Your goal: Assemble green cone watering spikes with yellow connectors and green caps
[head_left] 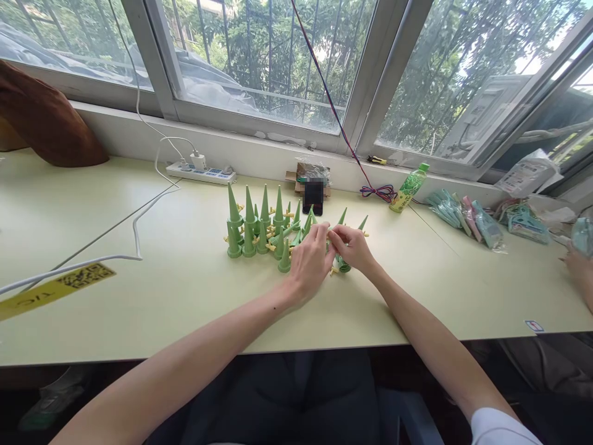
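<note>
Several green pointed cones [248, 238] with round bases stand in a cluster on the table, small yellow pieces [270, 248] at their sides. Some cones behind my hands lean or lie tilted. My left hand [311, 256] is closed in front of the cluster, its fingertips bent together. Close against it, my right hand [353, 245] pinches with thumb and forefinger. Whatever the two hands hold between them is too small and too hidden to name. One green cone [343, 266] shows just below my right hand, partly covered by it.
Behind the cones are a dark phone [313, 198] and a power strip [208, 174]. A green-capped bottle [409, 188] leans near the sill. Bagged pastel items [467, 219] lie to the right, near another person's hand [580, 272]. A white cable [137, 228] crosses the left side.
</note>
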The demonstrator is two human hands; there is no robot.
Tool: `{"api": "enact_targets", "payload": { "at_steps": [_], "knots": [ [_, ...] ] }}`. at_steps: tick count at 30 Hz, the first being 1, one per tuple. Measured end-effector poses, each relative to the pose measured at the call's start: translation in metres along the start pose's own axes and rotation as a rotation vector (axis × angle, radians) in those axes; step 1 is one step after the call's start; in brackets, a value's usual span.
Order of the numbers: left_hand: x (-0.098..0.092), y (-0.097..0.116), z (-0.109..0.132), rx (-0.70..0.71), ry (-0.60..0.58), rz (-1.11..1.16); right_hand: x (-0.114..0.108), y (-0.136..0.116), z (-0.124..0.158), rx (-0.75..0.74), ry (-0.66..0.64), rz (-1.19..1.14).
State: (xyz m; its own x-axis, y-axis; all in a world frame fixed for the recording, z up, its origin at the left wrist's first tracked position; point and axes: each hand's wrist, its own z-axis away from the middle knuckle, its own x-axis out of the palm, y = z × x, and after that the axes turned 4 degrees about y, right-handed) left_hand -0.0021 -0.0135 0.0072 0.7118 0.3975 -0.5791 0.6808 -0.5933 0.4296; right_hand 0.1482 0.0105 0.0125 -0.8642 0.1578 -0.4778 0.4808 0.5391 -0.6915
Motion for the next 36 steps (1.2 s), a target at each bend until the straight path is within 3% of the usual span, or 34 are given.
{"api": "enact_targets", "payload": {
  "at_steps": [10, 36],
  "knots": [
    [-0.0013, 0.0011, -0.0001, 0.003, -0.027, 0.002, 0.0004, -0.002, -0.0019, 0.004, 0.03, 0.113],
    [-0.0008, 0.0009, -0.0002, -0.011, -0.05, 0.019, -0.0008, -0.0003, 0.0002, -0.025, -0.013, 0.056]
  ]
}}
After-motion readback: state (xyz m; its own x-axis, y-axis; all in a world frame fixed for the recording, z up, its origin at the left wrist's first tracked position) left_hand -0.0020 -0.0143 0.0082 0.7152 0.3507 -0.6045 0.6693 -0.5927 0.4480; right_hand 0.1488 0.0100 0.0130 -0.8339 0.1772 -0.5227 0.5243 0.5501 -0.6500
